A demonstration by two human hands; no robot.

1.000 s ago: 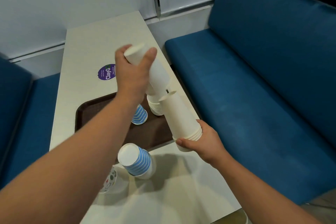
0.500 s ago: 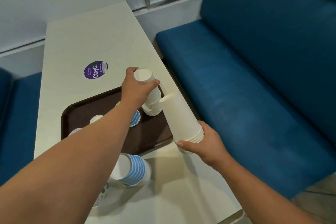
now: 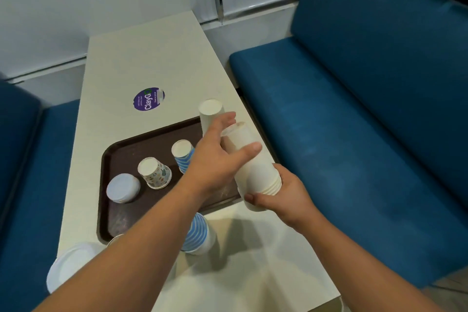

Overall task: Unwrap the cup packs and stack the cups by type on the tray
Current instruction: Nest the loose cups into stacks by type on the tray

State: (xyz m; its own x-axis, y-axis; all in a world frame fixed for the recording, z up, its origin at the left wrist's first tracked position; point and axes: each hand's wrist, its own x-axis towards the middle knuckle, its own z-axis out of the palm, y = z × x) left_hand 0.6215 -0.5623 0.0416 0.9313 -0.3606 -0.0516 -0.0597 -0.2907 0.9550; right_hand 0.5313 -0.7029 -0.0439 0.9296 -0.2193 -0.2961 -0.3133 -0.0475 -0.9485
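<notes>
Gripped at its wide lower end by the right hand (image 3: 283,197), a tilted stack of plain white cups (image 3: 253,162) is held over the right edge of the brown tray (image 3: 121,213), its closed end leaning toward 11 o'clock. The fingers of that hand are curled round the ribbed rims at the bottom of the stack. Higher on the same stack, the left hand (image 3: 215,159) is wrapped, with the thumb laid across the front of the cups and the fingers passing behind; whether those fingers also touch the standing white stack cannot be told. A second white cup stack (image 3: 210,115) stands upside down at the tray's 1 o'clock corner, just beyond the left hand. On the tray, upside down, are seen a blue-striped cup stack (image 3: 182,156), a patterned cup (image 3: 154,172) at its 8 o'clock, and a pale blue cup (image 3: 123,188) farther toward 8 o'clock. Another blue-striped stack (image 3: 200,235) lies on the worktop (image 3: 141,58) at the tray's 6 o'clock edge. A purple sticker (image 3: 148,99) is fixed to the worktop at 12 o'clock from the tray.
</notes>
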